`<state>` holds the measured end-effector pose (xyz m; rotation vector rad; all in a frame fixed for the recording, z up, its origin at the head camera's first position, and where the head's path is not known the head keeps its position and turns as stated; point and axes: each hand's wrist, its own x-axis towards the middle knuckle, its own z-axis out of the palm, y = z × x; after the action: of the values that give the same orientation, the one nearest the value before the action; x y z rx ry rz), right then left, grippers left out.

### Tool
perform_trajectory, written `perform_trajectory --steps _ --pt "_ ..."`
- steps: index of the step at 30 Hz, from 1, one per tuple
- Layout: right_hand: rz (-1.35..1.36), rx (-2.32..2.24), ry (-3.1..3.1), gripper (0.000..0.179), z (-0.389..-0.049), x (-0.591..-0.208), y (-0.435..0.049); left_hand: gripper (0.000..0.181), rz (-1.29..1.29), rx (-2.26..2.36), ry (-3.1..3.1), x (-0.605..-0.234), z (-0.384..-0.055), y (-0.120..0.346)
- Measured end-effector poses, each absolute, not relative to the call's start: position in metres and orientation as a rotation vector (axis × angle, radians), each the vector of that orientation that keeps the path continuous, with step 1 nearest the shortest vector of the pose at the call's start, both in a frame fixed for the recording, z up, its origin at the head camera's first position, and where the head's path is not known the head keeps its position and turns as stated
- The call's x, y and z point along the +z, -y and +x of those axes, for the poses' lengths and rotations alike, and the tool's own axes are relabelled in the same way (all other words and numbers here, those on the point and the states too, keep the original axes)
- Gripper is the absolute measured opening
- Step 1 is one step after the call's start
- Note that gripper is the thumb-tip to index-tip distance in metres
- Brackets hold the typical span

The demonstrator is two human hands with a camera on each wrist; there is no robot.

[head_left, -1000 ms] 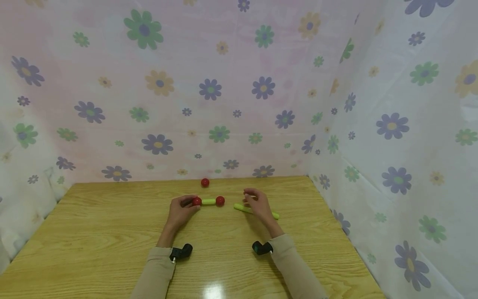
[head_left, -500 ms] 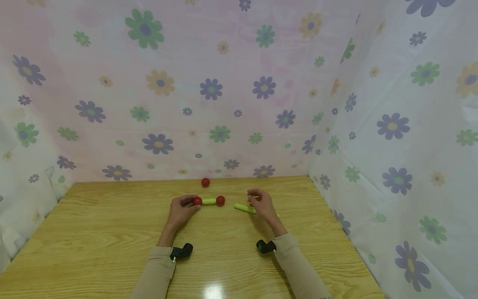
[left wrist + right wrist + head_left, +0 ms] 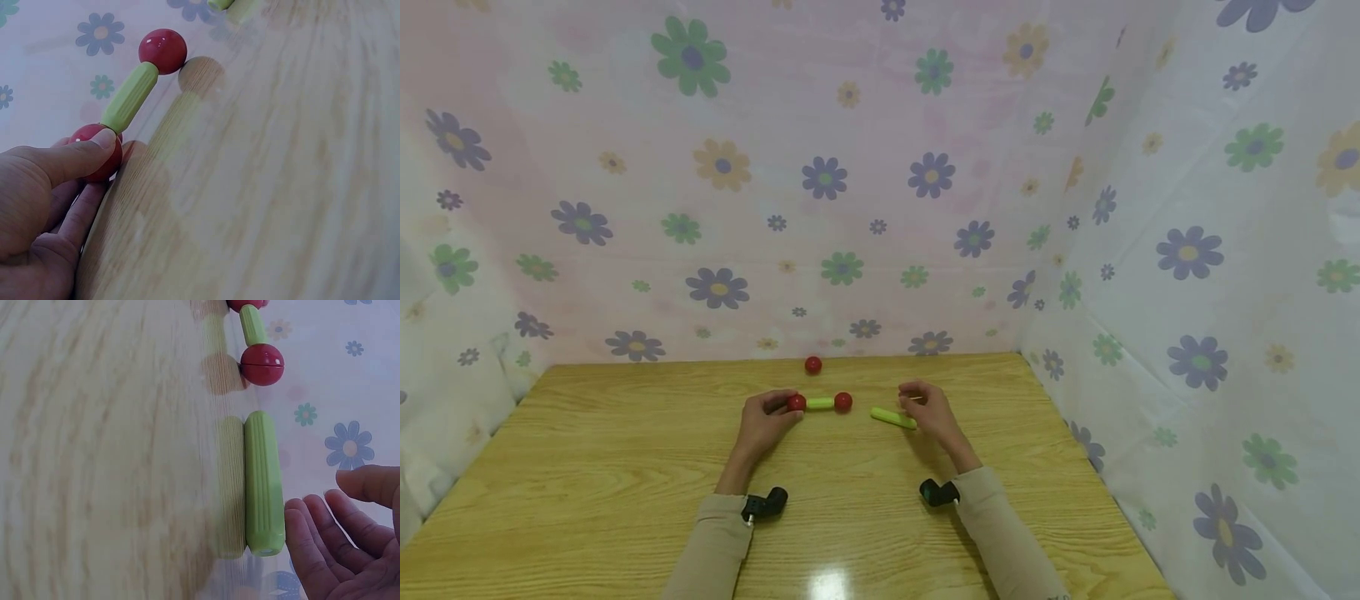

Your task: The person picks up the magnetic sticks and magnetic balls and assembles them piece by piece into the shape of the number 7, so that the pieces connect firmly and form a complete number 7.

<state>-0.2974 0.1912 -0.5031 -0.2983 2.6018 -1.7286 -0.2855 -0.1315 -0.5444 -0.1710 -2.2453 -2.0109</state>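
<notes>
My left hand (image 3: 765,423) pinches a glossy red ball (image 3: 97,150) between thumb and fingers. A short ribbed light-green rod (image 3: 130,97) joins that ball to a second red ball (image 3: 162,51), so the three lie in a line. To the right, another ribbed green rod (image 3: 262,481) lies on the table, apart from this piece. My right hand (image 3: 931,414) hovers beside the rod's right end, thumb and fingers apart, holding nothing; in the right wrist view its fingertips lie close to the rod. Whether they touch it I cannot tell.
A loose red ball (image 3: 813,365) sits near the back edge of the wooden table (image 3: 625,467). A flowered cloth (image 3: 880,125) rises behind the table and on both sides. Small black cameras (image 3: 765,503) are worn on both wrists.
My right hand has shifted slightly right, away from the joined piece. A green end once visible right of its wrist is now out of sight. My left hand keeps its grip in place.
</notes>
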Motion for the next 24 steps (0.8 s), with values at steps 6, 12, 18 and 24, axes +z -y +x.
perform_trajectory --steps 6,12,18,24 --pt "-0.318 -1.659 -2.634 0.030 -0.2969 -0.5015 -0.1923 0.042 -0.177 -2.015 2.236 -0.5444 -0.2862 0.1319" --pt "-0.320 -1.594 -2.647 0.032 -0.2962 -0.4992 -0.1925 0.043 -0.167 -2.020 2.240 -0.5433 -0.2864 0.1320" --pt "-0.322 -1.536 -2.662 0.032 -0.2959 -0.4996 -0.1932 0.043 -0.158 -2.018 2.243 -0.5430 -0.2861 0.1307" --pt "-0.322 -1.515 -2.666 0.031 -0.2960 -0.5034 -0.1937 0.042 -0.193 -2.020 2.224 -0.5458 -0.2857 0.1313"
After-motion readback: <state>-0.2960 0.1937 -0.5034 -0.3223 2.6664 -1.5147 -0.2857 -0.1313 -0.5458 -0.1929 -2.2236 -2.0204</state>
